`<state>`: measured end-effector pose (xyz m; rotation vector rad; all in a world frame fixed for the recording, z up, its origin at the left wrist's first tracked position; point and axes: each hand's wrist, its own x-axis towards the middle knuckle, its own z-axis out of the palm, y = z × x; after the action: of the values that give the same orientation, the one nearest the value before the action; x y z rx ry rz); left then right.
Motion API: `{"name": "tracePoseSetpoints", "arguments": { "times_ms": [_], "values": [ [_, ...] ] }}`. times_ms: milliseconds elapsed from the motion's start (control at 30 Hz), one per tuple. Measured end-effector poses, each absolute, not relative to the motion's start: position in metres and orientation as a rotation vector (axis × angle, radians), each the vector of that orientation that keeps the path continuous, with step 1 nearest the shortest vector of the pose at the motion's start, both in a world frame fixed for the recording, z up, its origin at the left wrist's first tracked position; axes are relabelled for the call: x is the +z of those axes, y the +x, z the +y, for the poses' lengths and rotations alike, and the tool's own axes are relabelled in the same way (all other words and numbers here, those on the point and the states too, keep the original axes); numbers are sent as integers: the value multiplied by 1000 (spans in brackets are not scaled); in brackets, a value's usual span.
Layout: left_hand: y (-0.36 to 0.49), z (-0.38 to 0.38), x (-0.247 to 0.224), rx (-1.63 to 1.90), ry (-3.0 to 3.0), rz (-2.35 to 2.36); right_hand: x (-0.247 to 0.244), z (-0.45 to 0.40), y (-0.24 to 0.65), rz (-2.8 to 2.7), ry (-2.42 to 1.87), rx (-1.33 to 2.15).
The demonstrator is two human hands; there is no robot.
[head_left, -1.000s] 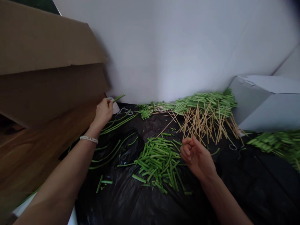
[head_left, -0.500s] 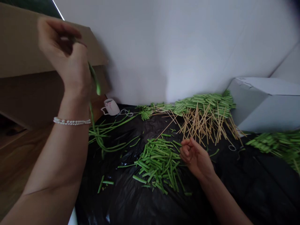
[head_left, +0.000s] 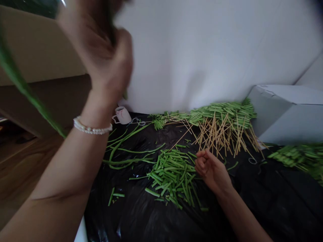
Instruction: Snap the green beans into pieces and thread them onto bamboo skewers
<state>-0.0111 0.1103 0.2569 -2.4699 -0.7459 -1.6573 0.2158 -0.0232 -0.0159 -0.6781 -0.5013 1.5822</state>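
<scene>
a long green bean (head_left: 25, 90) hangs from the raised left hand (head_left: 101, 57), thin, glossy and smeared by motion blur, so its tip and surface detail are hard to make out. the left hand is high in the view, in front of a cardboard box flap (head_left: 32, 50), and blurred too, but its fingers look closed around the bean. the forearm angles up from the lower left, with a white beaded bracelet (head_left: 92, 127) on the wrist. the visible length of bean runs diagonally, from the left edge of the view down toward the wrist, and a short green bit shows below the hand. the right hand (head_left: 212, 171) sits low and curled into a loose fist, with nothing visible in it, just beside a heap of cut bean pieces (head_left: 171, 178) on a black plastic sheet (head_left: 156, 218). long uncut beans (head_left: 131, 158) lie left of that heap, and a tangle of wooden skewers (head_left: 222, 134) lies beyond the right hand, under a pile of more cut beans (head_left: 222, 112).
</scene>
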Motion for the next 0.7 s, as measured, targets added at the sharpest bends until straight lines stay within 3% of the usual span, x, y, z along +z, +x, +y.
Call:
{"name": "tracePoseSetpoints", "arguments": {
  "times_ms": [100,200,267,367,700],
  "values": [
    [24,62,207,-1641,-3000,-635,-14,-23,216,-518,-669,1599],
    [37,22,163,-925,-3821,-524,-9,-25,213,-547,-643,1696],
    [36,3,139,-470,-3964,-428,-7,-27,209,-576,-598,1803],
    [26,-21,114,-131,-3922,-401,-6,-31,206,-589,-555,1856],
    [-45,-40,74,-306,-3323,-1324,-5,-22,231,-431,-667,1556]
  ]
}}
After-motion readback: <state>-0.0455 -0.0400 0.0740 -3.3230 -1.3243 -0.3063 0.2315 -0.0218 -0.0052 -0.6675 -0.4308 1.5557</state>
